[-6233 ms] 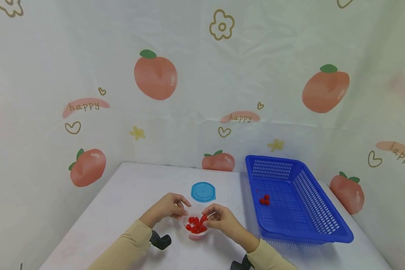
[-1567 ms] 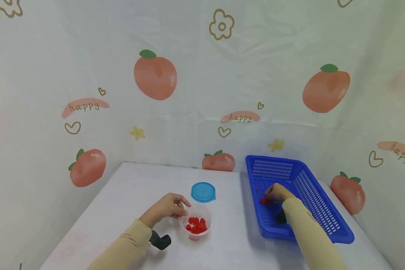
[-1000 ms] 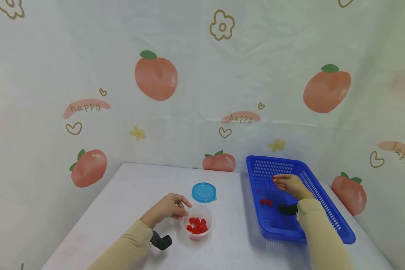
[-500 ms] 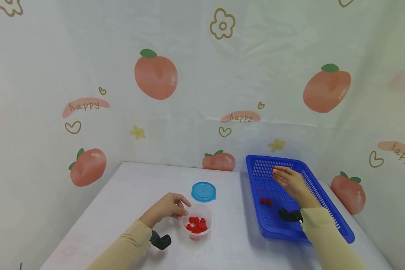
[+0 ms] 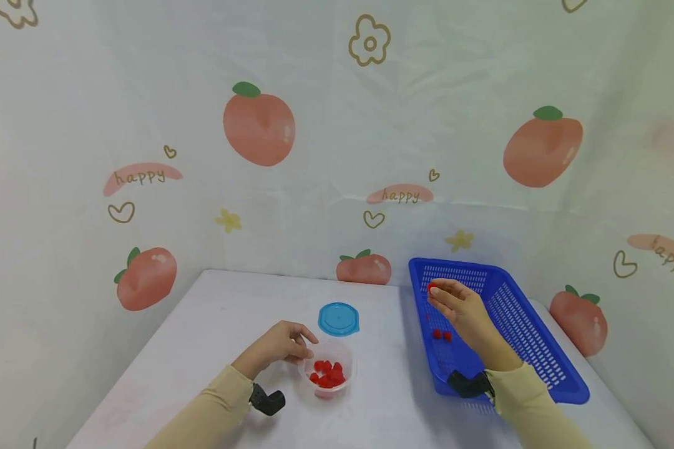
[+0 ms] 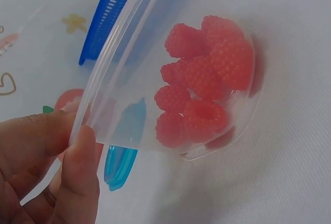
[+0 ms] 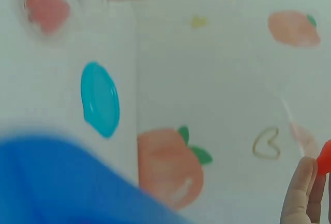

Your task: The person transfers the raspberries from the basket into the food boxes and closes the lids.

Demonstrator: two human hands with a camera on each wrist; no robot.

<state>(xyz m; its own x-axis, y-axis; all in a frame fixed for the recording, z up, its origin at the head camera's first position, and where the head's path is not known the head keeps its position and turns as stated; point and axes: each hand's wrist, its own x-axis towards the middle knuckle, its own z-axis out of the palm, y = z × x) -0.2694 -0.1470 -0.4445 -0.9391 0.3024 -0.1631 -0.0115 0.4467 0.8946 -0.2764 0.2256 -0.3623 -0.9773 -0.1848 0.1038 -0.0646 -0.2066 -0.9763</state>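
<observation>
My left hand pinches the rim of a clear plastic tub between thumb and fingers. Several raspberries lie on the bottom of the tub, which stands on the table. Raised over the left part of the blue basket, my right hand pinches one raspberry at its fingertips. In the right wrist view that raspberry shows at the right edge, partly cut off. Two more raspberries lie on the basket floor below the hand.
A blue lid lies on the white table behind the tub. The basket's tall left wall stands between the right hand and the tub. A printed cloth hangs behind the table.
My right hand went from the tub to the basket, took one of three raspberries there and lifted it. It has now shifted left towards the basket's wall. My left hand stays at the tub.
</observation>
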